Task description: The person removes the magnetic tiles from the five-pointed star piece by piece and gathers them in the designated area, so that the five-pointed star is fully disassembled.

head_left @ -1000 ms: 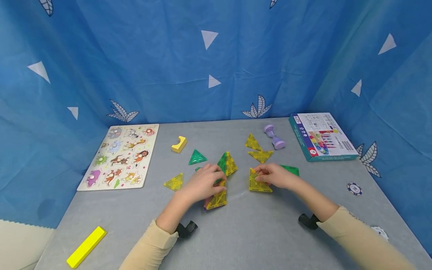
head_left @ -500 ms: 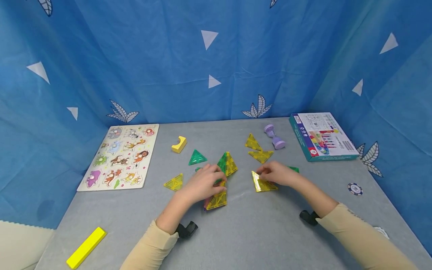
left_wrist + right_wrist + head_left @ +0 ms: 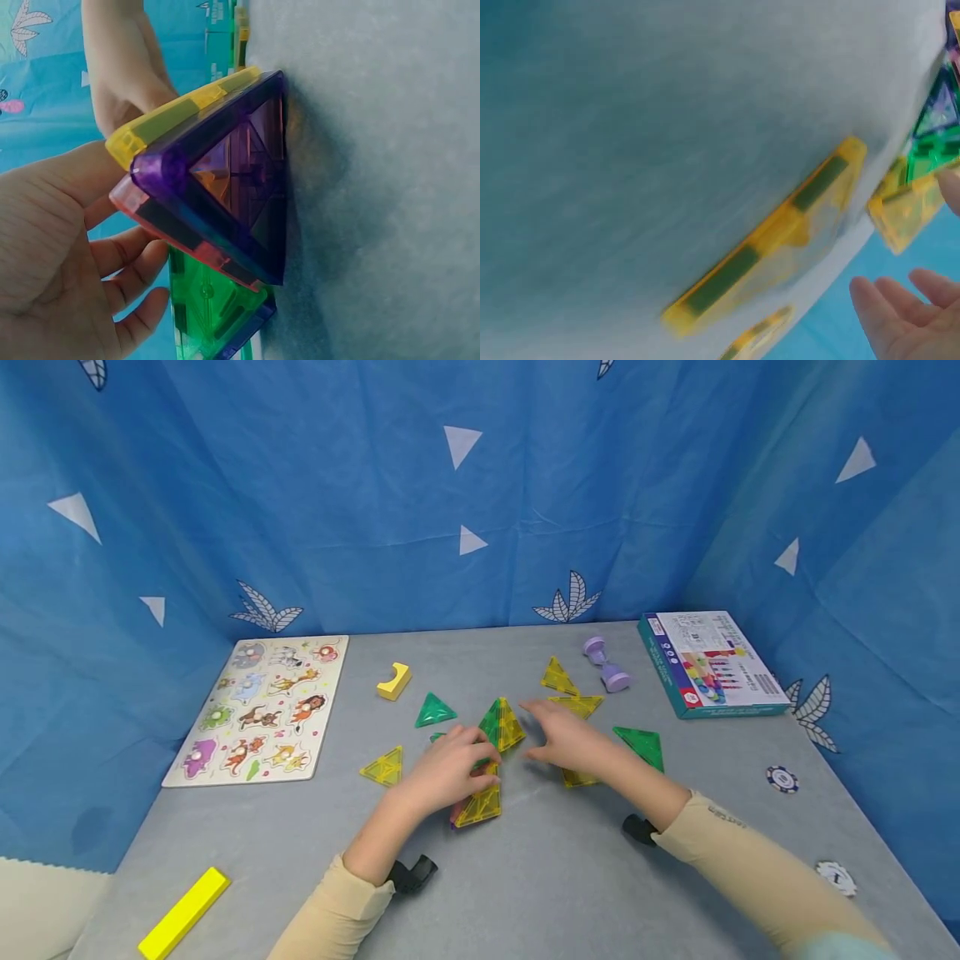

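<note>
My left hand (image 3: 446, 768) holds a small cluster of translucent magnetic tiles, its fingers and thumb around the sides. In the left wrist view a yellow tile (image 3: 187, 112), a purple triangle tile (image 3: 232, 180) and a pink tile (image 3: 180, 236) form it, with a green tile (image 3: 206, 292) behind. Some of the cluster is hidden by the hand. My right hand (image 3: 566, 739) holds nothing; its spread fingers are close to a standing green-and-yellow tile pyramid (image 3: 504, 725). Partly under that hand lies a yellow triangle tile (image 3: 579, 779).
Loose triangle tiles lie around: green ones (image 3: 433, 710) and yellow ones (image 3: 384, 767). An animal puzzle board (image 3: 258, 710) is at left, a yellow bar (image 3: 183, 914) nearer. A yellow arch block (image 3: 393, 682), purple hourglass (image 3: 606, 664), flat box (image 3: 712, 664) and chips (image 3: 782, 779) also lie about.
My right hand has let go of the yellow triangle tile and moved left toward the standing pyramid. The tile had shifted slightly right before that. My left hand stays in place.
</note>
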